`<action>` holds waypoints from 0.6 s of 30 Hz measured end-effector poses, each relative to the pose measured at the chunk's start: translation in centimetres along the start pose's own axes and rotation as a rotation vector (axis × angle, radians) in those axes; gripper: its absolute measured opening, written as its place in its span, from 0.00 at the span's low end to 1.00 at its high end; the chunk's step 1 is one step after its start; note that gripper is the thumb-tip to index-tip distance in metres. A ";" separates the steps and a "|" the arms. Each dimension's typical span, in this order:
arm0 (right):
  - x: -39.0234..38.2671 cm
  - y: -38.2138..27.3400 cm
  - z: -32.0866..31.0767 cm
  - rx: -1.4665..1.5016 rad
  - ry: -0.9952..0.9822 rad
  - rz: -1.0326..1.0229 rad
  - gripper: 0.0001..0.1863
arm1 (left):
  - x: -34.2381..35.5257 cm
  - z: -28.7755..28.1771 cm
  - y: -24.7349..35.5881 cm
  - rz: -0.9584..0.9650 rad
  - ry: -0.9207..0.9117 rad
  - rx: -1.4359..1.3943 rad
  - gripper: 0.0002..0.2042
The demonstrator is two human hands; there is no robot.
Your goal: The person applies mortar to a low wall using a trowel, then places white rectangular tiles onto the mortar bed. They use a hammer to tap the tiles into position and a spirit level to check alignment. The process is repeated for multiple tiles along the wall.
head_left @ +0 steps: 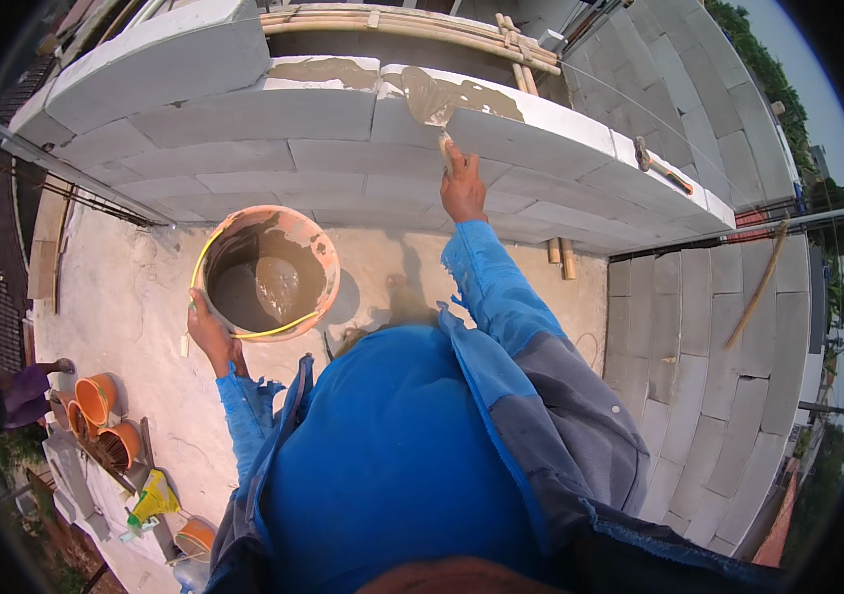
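Observation:
My right hand (464, 185) is closed around the handle of a trowel (429, 102), its blade smeared with grey mortar and lying against the top of the block wall (333, 114). Wet mortar (486, 99) is spread along the white top of the blocks beside the blade. Lower left, my left hand (212, 332) grips the side of an orange bucket (319, 259) with a yellow handle. Grey mortar (244, 292) fills part of the bucket, and more clings to its inner wall.
A hammer (661, 166) lies on the wall top at right. One block (160, 64) sits higher at left. Bamboo poles (412, 30) run behind the wall. Orange buckets (95, 399) and a yellow bag (154, 497) stand lower left, near another person's leg (31, 386). A wooden stick (758, 282) leans at right.

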State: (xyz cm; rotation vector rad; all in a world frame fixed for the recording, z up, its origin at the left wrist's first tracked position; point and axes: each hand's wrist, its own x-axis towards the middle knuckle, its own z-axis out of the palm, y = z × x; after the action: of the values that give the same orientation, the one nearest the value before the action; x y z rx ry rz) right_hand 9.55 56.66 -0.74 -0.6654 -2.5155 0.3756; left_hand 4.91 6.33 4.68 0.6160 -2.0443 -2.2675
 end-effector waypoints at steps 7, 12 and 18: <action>-11.1 0.7 -4.1 0.229 -0.157 -0.182 0.36 | -0.9 0.7 0.3 0.038 -0.090 -0.008 0.27; -9.5 -5.8 -8.9 0.132 -0.750 -0.450 0.33 | -4.4 5.8 3.8 0.052 -0.221 0.047 0.22; -12.6 -7.7 -7.8 0.233 -0.947 -0.447 0.30 | -5.7 11.5 5.4 0.285 -0.362 0.350 0.22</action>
State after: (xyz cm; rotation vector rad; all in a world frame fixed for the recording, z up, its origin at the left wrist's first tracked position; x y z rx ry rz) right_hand 20.27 44.60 3.59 0.2673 -3.2802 0.9626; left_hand 5.36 18.08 12.12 -0.0977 -2.5237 -1.9871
